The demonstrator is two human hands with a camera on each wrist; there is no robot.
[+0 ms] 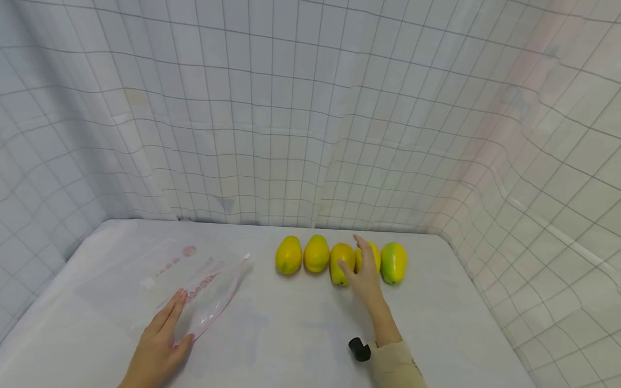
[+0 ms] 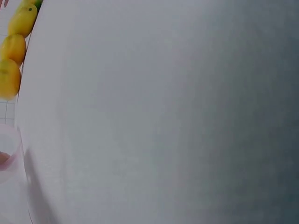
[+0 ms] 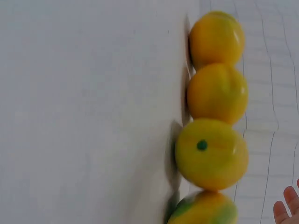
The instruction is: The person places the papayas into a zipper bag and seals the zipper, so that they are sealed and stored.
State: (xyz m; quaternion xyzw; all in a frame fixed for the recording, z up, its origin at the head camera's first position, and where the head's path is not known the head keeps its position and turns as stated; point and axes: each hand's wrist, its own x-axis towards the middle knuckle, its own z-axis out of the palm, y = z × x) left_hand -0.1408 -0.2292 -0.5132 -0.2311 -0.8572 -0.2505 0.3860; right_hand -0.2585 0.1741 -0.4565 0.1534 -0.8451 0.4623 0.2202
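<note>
A clear plastic bag with pink print (image 1: 208, 310) lies flat on the left of the table. My left hand (image 1: 157, 342) rests on its near edge, fingers extended and thumb spread apart. In the left wrist view, one fingertip (image 2: 3, 158) shows against the bag (image 2: 10, 140). Several yellow-green mangoes stand in a row at the back, from the leftmost mango (image 1: 288, 255) to the greener rightmost mango (image 1: 394, 263). Over the right part of the row hovers my right hand (image 1: 364, 275), its fingers spread and holding nothing. It partly hides one mango (image 1: 373, 256).
White cloth covers the table (image 1: 301, 339). Grid-patterned curtains (image 1: 291, 134) hang behind it and along both sides. A black device (image 1: 359, 350) sits at my right wrist, beside the beige sleeve (image 1: 395, 364).
</note>
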